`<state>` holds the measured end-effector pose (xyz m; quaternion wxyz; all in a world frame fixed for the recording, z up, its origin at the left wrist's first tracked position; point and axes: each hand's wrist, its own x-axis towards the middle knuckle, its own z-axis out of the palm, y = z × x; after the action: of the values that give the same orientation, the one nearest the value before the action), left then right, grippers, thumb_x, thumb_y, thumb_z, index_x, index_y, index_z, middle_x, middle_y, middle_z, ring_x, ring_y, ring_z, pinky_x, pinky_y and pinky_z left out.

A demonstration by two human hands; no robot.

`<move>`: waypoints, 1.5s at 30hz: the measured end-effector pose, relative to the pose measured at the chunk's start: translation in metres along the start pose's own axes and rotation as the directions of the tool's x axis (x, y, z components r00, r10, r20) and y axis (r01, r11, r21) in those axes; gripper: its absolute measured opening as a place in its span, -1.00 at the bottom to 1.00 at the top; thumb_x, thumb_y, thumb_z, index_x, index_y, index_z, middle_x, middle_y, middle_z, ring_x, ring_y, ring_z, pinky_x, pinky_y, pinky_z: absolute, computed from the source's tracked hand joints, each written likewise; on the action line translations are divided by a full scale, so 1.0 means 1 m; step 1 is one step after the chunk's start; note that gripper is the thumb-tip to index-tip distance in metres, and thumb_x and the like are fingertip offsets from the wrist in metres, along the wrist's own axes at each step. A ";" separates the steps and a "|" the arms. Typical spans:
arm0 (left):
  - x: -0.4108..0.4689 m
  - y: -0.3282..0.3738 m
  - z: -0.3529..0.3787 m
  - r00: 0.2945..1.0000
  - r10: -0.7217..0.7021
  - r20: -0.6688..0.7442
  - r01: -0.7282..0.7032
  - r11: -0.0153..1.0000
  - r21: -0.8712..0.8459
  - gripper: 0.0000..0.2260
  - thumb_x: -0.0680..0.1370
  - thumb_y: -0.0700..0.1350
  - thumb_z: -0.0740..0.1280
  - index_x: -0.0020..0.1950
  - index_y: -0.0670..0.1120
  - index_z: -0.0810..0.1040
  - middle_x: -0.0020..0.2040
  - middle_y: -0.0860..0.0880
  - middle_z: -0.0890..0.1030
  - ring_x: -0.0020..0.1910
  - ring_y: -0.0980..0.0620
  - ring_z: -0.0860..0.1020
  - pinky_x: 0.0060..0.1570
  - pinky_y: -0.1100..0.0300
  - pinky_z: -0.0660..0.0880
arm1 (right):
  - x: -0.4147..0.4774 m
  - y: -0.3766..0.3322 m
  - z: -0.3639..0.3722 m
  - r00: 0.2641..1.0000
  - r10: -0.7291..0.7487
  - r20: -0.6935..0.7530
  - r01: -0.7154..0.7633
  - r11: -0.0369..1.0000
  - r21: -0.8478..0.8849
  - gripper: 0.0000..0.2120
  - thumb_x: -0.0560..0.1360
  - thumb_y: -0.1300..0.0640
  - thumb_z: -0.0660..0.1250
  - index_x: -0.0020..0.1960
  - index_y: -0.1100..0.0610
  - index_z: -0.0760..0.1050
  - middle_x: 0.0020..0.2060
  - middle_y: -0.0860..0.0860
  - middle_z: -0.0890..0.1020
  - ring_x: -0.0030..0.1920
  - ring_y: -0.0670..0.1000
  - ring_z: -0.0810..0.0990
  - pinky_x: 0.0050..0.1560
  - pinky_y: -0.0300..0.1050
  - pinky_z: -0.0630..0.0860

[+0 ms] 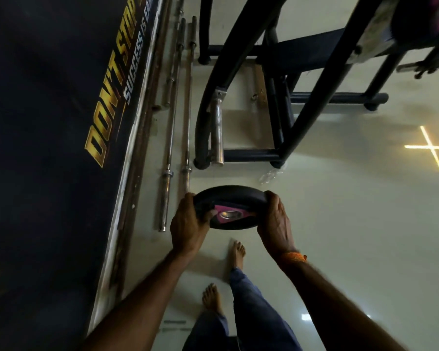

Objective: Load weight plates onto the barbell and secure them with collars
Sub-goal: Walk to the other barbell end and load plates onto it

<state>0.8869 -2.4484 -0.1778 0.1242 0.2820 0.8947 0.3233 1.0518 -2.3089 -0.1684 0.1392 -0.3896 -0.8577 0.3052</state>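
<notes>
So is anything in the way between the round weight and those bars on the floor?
Nothing visible. Both hands hold the weight plate in the air, and only bare floor lies between it and the barbells beside the wall.

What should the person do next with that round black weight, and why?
Probably carry the weight plate toward the barbells lying by the wall and line its center hole up with a bar end. Both the left hand and right hand grip it, in the air, not yet on any bar.
</notes>
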 end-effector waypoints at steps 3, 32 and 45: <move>-0.042 0.065 -0.037 0.984 0.151 -0.092 -0.155 0.987 -0.040 -0.43 0.45 0.19 0.45 0.31 -0.13 0.49 0.12 -0.10 0.64 0.03 -0.06 0.64 -0.19 0.39 0.33 | -0.041 -0.019 -0.075 0.987 -0.069 -0.148 0.074 0.997 0.028 -0.51 0.48 0.15 0.22 0.40 0.16 0.26 0.16 0.14 0.50 0.07 0.09 0.53 -0.01 -0.05 0.56; -0.116 0.508 0.099 0.882 0.320 -0.347 -0.346 0.938 -0.014 -0.42 0.41 0.33 0.43 0.23 -0.05 0.52 0.07 0.00 0.66 0.04 0.01 0.62 -0.11 0.19 0.44 | -0.002 0.217 -0.468 0.797 -0.281 -0.534 0.367 0.928 0.060 -0.38 0.53 0.15 0.39 0.50 0.11 0.19 0.27 0.13 0.48 0.19 -0.04 0.47 0.15 -0.12 0.51; -0.089 0.535 0.111 0.874 0.280 -0.396 -0.298 0.954 0.016 -0.50 0.42 0.26 0.44 0.15 -0.08 0.55 -0.06 -0.03 0.65 -0.16 0.17 0.45 -0.30 0.42 0.17 | 0.055 0.234 -0.478 0.812 -0.349 -0.468 0.447 0.887 0.115 -0.44 0.55 0.16 0.37 0.47 0.10 0.22 0.21 0.08 0.48 0.17 0.02 0.50 0.16 0.00 0.58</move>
<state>1.2313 -2.1059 0.0887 -0.1018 0.3387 0.8415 0.4084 1.3798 -1.9496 0.0540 0.4303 -0.2404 -0.8281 0.2670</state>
